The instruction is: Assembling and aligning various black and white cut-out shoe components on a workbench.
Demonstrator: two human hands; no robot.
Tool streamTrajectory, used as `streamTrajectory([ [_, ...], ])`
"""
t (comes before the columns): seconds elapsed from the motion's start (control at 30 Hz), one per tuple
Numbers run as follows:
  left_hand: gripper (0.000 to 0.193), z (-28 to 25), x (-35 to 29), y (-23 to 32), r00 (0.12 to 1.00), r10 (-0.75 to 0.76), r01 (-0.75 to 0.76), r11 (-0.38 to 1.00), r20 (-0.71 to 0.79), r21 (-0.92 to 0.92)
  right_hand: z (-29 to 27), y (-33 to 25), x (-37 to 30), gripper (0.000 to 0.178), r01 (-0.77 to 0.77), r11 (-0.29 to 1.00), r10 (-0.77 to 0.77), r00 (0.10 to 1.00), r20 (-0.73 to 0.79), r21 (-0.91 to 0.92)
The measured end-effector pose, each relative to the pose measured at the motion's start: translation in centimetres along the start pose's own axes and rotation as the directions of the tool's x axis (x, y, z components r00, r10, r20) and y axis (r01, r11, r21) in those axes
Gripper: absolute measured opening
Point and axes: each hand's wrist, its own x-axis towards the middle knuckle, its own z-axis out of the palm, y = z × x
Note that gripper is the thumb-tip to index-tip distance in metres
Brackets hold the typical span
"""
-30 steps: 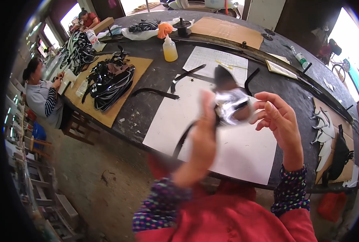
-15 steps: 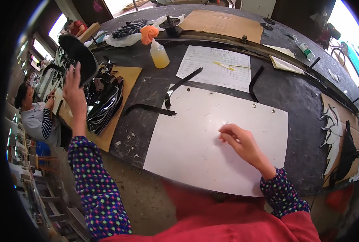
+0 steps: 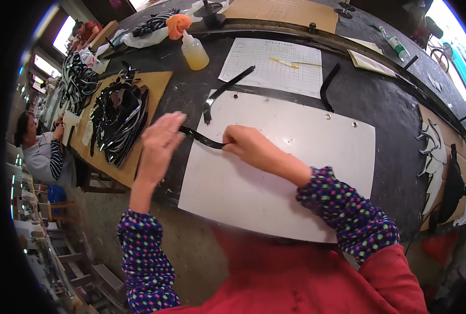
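Observation:
A curved black strip (image 3: 205, 139) lies over the upper left edge of a white board (image 3: 274, 183). My right hand (image 3: 248, 146) pinches the strip's right end. Around its left end my left hand (image 3: 162, 144) reaches with fingers stretched out, slightly blurred; whether they touch the strip is hard to see. A second black strip (image 3: 227, 89) rests across the board's top left corner. Another bent strip (image 3: 327, 86) stands off the board's upper edge, near metal eyelets.
Left, a pile of glossy black strips (image 3: 119, 120) lies on cardboard (image 3: 157, 86). Behind the board are a printed sheet (image 3: 274, 60) and a bottle of yellowish liquid (image 3: 195, 55). White jagged pieces (image 3: 433, 157) lie at right. A person (image 3: 39, 149) works at far left.
My left hand has come right and down from the pile to the strip's left end. My right hand has moved left and pinched its right end. The large dark piece above the pile is gone.

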Motion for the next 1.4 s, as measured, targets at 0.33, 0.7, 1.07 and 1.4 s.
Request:
streamTrajectory([
  [0.33, 0.043, 9.9, -3.3, 21.0, 0.975, 0.084, 0.043, 0.836, 0.206, -0.547, -9.5, -1.7, -18.7, 0.017, -0.405, 0.688, 0.577, 0.809, -0.116, 0.603],
  [0.7, 0.047, 12.7, -5.3, 23.6, 0.973, 0.179, -0.175, 0.984, 0.144, -0.042, -8.3, -0.1, -21.9, 0.017, -0.265, 0.932, 0.13, 0.88, -0.458, -0.245],
  [1.07, 0.045, 13.5, -5.3, 23.3, 0.975, 0.22, -0.22, 0.976, 0.025, 0.003, -7.2, 1.0, -22.0, 0.019, -0.23, 0.905, 0.045, 0.888, -0.457, -0.357],
  [1.4, 0.042, 13.6, -5.3, 23.2, 0.976, 0.22, -0.22, 0.975, -0.002, -0.026, -7.3, 1.1, -21.8, 0.013, -0.251, 0.906, 0.069, 0.881, -0.468, -0.34],
])
